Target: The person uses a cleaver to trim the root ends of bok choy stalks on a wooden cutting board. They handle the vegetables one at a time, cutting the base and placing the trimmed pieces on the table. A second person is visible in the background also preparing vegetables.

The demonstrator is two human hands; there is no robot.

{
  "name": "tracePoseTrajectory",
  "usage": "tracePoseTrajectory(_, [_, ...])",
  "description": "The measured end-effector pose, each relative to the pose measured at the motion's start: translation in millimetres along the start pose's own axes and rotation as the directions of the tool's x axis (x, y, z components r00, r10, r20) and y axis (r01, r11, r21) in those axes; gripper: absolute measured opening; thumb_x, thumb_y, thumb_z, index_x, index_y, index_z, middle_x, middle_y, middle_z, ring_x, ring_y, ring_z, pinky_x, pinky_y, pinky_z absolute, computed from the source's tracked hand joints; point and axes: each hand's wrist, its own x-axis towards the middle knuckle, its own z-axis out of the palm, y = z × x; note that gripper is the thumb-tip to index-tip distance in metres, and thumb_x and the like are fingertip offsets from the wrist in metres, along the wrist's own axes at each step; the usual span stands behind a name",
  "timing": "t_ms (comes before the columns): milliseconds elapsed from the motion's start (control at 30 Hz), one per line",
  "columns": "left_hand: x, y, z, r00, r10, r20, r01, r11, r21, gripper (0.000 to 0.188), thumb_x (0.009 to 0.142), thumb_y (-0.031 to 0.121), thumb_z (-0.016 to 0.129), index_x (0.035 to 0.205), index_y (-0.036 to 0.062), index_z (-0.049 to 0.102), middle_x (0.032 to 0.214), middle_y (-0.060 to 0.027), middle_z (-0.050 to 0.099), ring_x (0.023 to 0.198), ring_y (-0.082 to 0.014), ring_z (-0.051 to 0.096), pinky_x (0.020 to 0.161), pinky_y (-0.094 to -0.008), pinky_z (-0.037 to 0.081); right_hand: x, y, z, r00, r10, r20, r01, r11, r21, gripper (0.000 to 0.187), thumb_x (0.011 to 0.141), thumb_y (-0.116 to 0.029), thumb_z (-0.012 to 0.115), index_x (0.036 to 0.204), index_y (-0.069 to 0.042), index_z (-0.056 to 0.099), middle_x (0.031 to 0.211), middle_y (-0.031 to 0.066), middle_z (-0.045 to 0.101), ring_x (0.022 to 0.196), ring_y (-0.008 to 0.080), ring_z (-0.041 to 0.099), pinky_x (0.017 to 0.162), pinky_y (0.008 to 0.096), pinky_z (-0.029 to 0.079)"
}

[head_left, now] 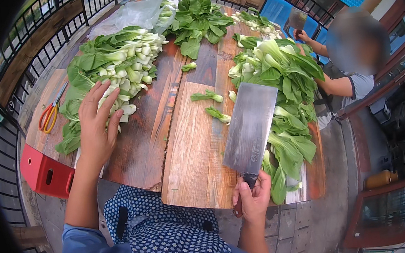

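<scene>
My right hand point(253, 196) grips the dark handle of a cleaver point(252, 126) at the table's near edge. Its broad grey blade points away from me over the wood, beside the bok choy point(286, 98) heaped on the right. With fingers spread, my left hand point(98, 120) is over the near side of the left pile of bok choy point(121, 56), whose white stem ends face right. Whether its fingers touch the leaves I cannot tell. Several small loose bok choy pieces point(207, 96) lie mid-table, just left of the blade.
Orange-handled scissors point(52, 112) lie at the table's left edge, above a red stool point(44, 172). Clear plastic bags point(131, 15) and more greens point(199, 20) are at the far side. On the right, another person point(351, 83) holds a cleaver point(296, 19). Black railings point(4, 93) run behind.
</scene>
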Motion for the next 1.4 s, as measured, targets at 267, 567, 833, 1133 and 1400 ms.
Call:
tracePoseTrajectory(267, [4,57,31,0.916,0.341,0.211,-0.232,0.880,-0.414,0.041,0.088,0.006,0.073,0.129,0.0080,0.069,0.137,-0.0139,0.064,0.137,-0.0388,0.055,0.113,-0.0508,0.042,-21,-11,17,0.921,-0.317,-0.226,0.309,0.948,-0.073,0.038,0.103,-0.006,0.063,0.130,-0.005,0.036,0.094,0.0146,0.060,0.061,0.0173,0.060,0.053,0.0292,0.052])
tracePoseTrajectory(567, [31,116,88,0.819,0.526,0.230,-0.291,0.725,-0.624,0.037,0.089,0.006,0.073,0.126,0.0078,0.069,0.134,-0.0128,0.066,0.129,-0.0365,0.059,0.110,-0.0480,0.045,-30,-9,-1,0.915,-0.254,-0.313,0.242,0.967,-0.078,0.035,0.104,-0.003,0.061,0.129,-0.004,0.036,0.094,0.0119,0.057,0.060,0.0149,0.058,0.052,0.0291,0.050])
tracePoseTrajectory(833, [36,173,115,0.736,0.654,0.176,-0.330,0.574,-0.750,0.037,0.088,0.004,0.072,0.125,0.0068,0.069,0.130,-0.0116,0.067,0.123,-0.0329,0.061,0.102,-0.0473,0.047,-54,-3,-27,0.875,-0.296,-0.384,0.251,0.954,-0.162,0.034,0.104,0.000,0.060,0.128,-0.004,0.036,0.096,0.0116,0.057,0.059,0.0133,0.056,0.051,0.0272,0.048])
tracePoseTrajectory(1133, [39,244,151,0.730,0.683,0.038,-0.444,0.516,-0.732,0.042,0.087,0.008,0.071,0.129,0.0073,0.067,0.130,-0.0085,0.067,0.121,-0.0294,0.061,0.102,-0.0440,0.047,-64,-13,-38,0.820,-0.307,-0.482,0.235,0.950,-0.206,0.033,0.104,-0.001,0.061,0.127,-0.003,0.037,0.093,0.0112,0.059,0.058,0.0132,0.056,0.051,0.0268,0.047])
tracePoseTrajectory(1400, [50,277,178,0.702,0.708,0.080,-0.592,0.642,-0.487,0.031,0.087,0.010,0.064,0.118,0.0057,0.069,0.106,-0.0043,0.062,0.104,-0.0231,0.057,0.091,-0.0357,0.044,-66,-13,-38,0.818,-0.312,-0.483,0.250,0.949,-0.191,0.033,0.103,-0.001,0.063,0.127,-0.002,0.039,0.090,0.0110,0.059,0.057,0.0137,0.057,0.051,0.0275,0.048])
